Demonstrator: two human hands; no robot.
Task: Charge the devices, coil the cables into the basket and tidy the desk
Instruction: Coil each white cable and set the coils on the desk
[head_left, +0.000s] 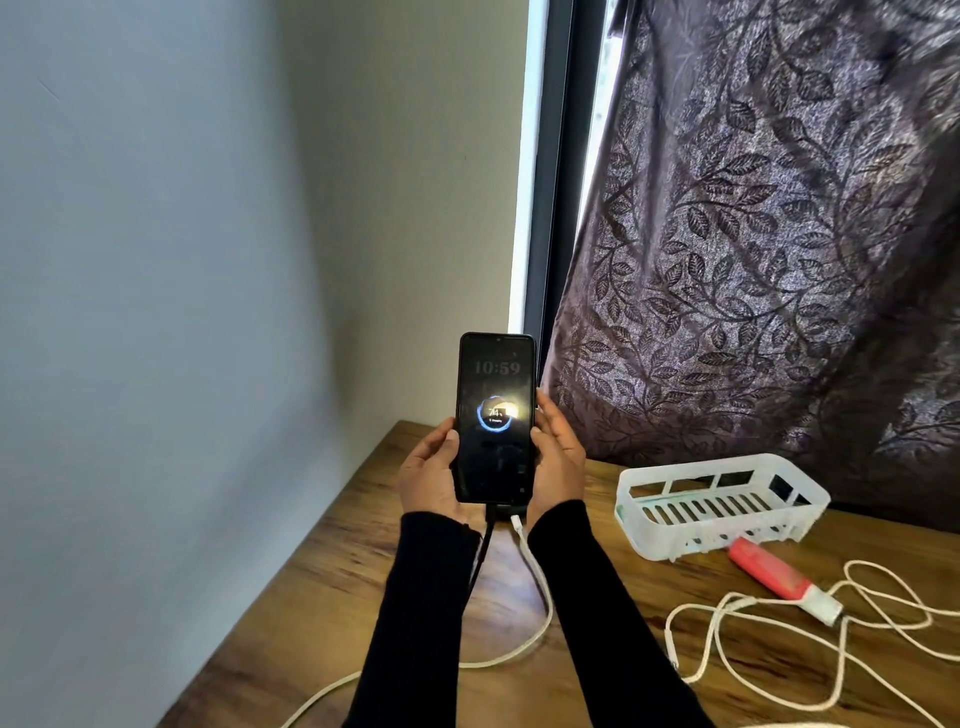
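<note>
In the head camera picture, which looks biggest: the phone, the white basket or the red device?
1. white basket
2. phone, though it is held nearer the camera, so unsure
3. red device

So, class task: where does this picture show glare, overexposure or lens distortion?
Head view: a bright glare spot sits on the phone screen beside the charging ring; the window strip is blown out white; the wide-angle lens bows the wall and curtain lines; the desk is evenly lit.

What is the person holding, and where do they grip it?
A black smartphone, lit screen, gripped by its long edges: left hand on its left edge, right hand on its right.
</note>
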